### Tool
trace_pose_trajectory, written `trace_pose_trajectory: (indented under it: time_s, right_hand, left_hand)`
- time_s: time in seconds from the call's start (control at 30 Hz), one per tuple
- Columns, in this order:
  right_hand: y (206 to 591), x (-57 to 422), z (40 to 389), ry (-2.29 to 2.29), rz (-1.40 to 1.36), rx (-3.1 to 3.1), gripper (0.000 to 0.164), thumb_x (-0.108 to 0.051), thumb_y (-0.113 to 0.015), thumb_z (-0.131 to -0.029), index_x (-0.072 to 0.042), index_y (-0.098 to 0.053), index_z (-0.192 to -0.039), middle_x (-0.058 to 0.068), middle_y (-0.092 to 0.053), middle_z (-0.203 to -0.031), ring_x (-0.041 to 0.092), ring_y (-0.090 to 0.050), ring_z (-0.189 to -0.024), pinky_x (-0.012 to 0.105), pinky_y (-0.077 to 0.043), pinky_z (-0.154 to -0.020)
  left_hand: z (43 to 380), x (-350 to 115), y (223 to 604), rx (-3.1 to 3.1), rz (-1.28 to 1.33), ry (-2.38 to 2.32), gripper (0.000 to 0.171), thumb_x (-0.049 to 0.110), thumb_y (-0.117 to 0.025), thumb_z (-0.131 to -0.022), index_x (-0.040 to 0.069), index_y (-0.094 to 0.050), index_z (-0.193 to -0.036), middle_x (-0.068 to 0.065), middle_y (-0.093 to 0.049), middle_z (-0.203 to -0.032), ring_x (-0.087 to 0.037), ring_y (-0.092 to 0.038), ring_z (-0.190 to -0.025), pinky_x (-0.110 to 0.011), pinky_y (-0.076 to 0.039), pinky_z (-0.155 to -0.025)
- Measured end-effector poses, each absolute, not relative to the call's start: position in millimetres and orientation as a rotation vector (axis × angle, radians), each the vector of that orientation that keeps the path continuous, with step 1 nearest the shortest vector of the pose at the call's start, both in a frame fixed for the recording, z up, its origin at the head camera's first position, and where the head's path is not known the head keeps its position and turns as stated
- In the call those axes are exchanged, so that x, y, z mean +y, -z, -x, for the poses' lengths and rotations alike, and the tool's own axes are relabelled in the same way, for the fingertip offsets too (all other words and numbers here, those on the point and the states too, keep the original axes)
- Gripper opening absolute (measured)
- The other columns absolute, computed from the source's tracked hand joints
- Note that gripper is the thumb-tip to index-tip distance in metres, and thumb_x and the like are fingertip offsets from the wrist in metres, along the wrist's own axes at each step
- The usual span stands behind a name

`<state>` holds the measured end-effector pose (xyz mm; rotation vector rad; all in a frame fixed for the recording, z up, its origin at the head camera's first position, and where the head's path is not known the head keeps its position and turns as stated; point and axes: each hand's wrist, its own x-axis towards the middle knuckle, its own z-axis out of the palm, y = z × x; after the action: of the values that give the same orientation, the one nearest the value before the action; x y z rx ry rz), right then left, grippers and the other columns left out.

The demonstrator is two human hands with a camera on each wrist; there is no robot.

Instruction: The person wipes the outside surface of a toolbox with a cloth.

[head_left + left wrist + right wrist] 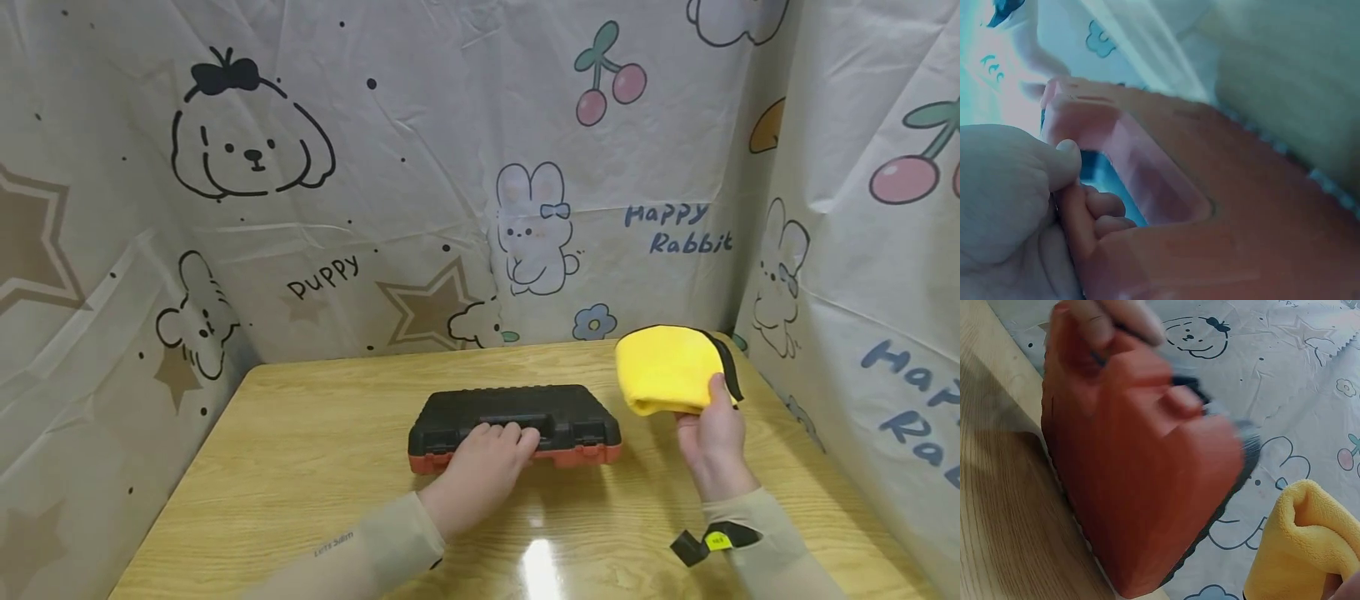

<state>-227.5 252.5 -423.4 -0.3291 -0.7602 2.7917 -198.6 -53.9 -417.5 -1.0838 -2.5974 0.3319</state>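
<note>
A black and red plastic carrying case (pixel 450 412) is in the middle of the head view. My left hand (pixel 483 471) grips its handle; in the left wrist view, fingers (pixel 1107 205) curl through the handle opening, with the thumb on top. From the right wrist, the case's red underside (pixel 1135 462) shows, tilted and seemingly raised from the table. To the right, my right hand (pixel 716 437) holds a folded yellow cloth (pixel 667 367) with black edging, thumb on its near right side. The cloth is above the table; most fingers are hidden beneath it.
The wood-grain table (pixel 300 433) spreads beneath both hands. A printed white curtain (pixel 420 150) hangs behind it, with further curtain sides at left and right. A black strap with a yellow tag (pixel 717 541) is around the right wrist.
</note>
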Motion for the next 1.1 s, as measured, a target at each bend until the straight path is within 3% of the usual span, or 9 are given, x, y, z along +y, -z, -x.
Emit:
trace_pose_trajectory:
  time_s: [0.17,0.47,0.57,0.77,1.1]
  right_hand:
    - [422,252,228,-2.795,0.373,-0.772,0.046,-0.037,-0.04,-0.11,-0.02,-0.037,-0.152,-0.006,-0.056,-0.132,0.006,-0.057,-0.123,0.025,-0.059,-0.088]
    - [420,252,230,-2.789,0.424,-0.779,0.047,-0.039,-0.038,-0.11,-0.022,-0.037,-0.153,-0.007,-0.052,-0.139,0.006,-0.052,-0.131,0.025,-0.058,-0.088]
    - [420,253,230,-2.79,0.422,-0.779,0.047,-0.039,-0.039,-0.11,-0.022,-0.037,-0.154,-0.007,-0.052,-0.139,0.006,-0.052,-0.131,0.026,-0.058,-0.088]
    - [420,254,231,-2.805,0.43,-0.742,0.044,-0.038,-0.04,-0.109,-0.022,-0.04,-0.15,-0.007,-0.055,-0.135,0.006,-0.053,-0.129,0.026,-0.058,-0.087]
    - [419,256,229,-2.799,0.446,-0.727,0.044,-0.037,-0.041,-0.109,-0.022,-0.039,-0.151,-0.007,-0.054,-0.137,0.006,-0.051,-0.132,0.026,-0.058,-0.089]
  left_hand:
    - [192,-54,438,-2.647,1.081,-0.338,0.015,0.026,-0.058,-0.106,0.016,-0.049,-0.103,0.004,-0.047,-0.079,-0.008,-0.047,-0.064,-0.022,-0.031,-0.06]
    - [180,-51,467,-2.722,1.084,-0.324,0.012,0.024,-0.06,-0.104,0.02,-0.054,-0.114,0.004,-0.058,-0.085,-0.009,-0.061,-0.075,-0.022,-0.045,-0.063]
    - [176,-51,476,-2.729,1.09,-0.32,0.01,0.024,-0.061,-0.104,0.021,-0.054,-0.11,0.004,-0.059,-0.084,-0.01,-0.062,-0.074,-0.023,-0.048,-0.061]
    - [172,-50,488,-2.769,1.096,-0.282,0.014,0.019,-0.062,-0.102,0.02,-0.049,-0.098,0.005,-0.052,-0.076,-0.009,-0.057,-0.066,-0.022,-0.042,-0.056]
    - [171,-43,491,-2.843,1.106,-0.235,0.015,0.016,-0.06,-0.103,0.021,-0.047,-0.098,0.003,-0.055,-0.078,-0.012,-0.06,-0.069,-0.024,-0.045,-0.058]
